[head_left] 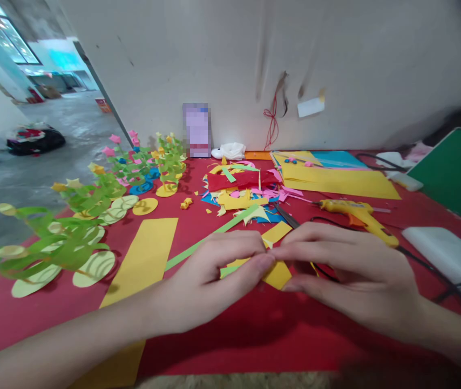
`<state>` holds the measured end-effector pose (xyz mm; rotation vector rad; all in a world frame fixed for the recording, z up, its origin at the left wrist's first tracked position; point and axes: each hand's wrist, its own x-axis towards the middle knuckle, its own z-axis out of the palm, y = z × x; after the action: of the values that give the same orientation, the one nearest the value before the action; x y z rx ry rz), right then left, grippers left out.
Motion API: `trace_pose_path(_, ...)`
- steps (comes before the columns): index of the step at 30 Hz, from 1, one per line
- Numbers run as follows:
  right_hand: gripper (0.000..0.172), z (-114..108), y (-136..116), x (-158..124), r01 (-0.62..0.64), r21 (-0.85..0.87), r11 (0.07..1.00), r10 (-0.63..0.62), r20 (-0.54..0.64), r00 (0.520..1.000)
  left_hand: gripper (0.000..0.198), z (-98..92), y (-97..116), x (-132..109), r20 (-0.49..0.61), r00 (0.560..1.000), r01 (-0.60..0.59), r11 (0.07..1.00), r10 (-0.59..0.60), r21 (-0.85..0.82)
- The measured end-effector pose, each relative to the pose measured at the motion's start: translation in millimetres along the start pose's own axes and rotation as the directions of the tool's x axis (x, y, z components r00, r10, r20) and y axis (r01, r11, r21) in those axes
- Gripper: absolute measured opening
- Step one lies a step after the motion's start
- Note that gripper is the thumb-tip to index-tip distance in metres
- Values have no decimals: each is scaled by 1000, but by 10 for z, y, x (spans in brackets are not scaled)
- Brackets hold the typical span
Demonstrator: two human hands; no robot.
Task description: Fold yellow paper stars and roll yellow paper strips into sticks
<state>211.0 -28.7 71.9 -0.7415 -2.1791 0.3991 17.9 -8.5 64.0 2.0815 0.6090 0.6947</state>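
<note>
Over the near half of the red tabletop (214,346), we find both hands raised, fingertips meeting. Left hand (222,270): fingers bent, thumb and forefinger pinched together. Right hand (347,270): fingers loosely curved, the foremost tips against the left's. Whatever lies between those tips is hidden; we cannot tell whether either hand grips anything. Nearest to both we place the yellow paper piece (278,276), just below and partly behind the fingers.

Beyond the left hand, we note a long green strip (202,246) running obliquely to the scrap pile (238,197) at the far middle. A wide yellow strip (145,254) lies to the left; farther left, green paper plants (64,243) stand on round bases. On the right, past the right hand, we log a yellow glue gun (356,213) on its side and, nearer, a white block (443,256) crossed by a dark cable.
</note>
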Motion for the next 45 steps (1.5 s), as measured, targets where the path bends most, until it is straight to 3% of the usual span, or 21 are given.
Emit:
trace_pose_path(4, 21, 4, 3, 4, -19, 37, 999, 19, 14, 1000, 25, -9, -8, 16, 12, 1000, -20, 1000, 20, -24)
trace_pose_path(14, 18, 59, 17, -26, -80, 11, 997, 81, -62, 995, 19, -6, -21, 46, 19, 997, 77, 996, -77, -39)
trace_pose_path(23, 19, 53, -32, -35, -99, -47, 994, 92, -126, 988, 14, 4, -21, 36, -56, 998, -5, 1000, 4, -29)
trace_pose_path(28, 24, 65, -26, -52, -89, -50, 995, 80, -149, 986, 14, 16, 16, 32, -70, 997, -14, 999, 18, 50)
trace_pose_path(32, 29, 55, -5, -50, -28, -82, 996, 18, -125, 992, 18, 34, 36, 22, -68, 998, 4, 1000, -4, -3)
trace_pose_path(35, 27, 36, -6, -54, -39, -84, 996, 26, -145, 989, 15, 21, 20, 8, -88, 993, -76, 995, 81, 61)
trace_pose_path(39, 26, 10, -18, -40, -63, -70, 996, 54, -129, 990, 6, -34, -8, 19, -111, 938, -272, 896, 329, 351)
trace_pose_path(45, 26, -26, -40, 3, -26, -144, 989, 11, -105, 994, 7, -61, -11, 52, -85, 914, -304, 809, 396, 503)
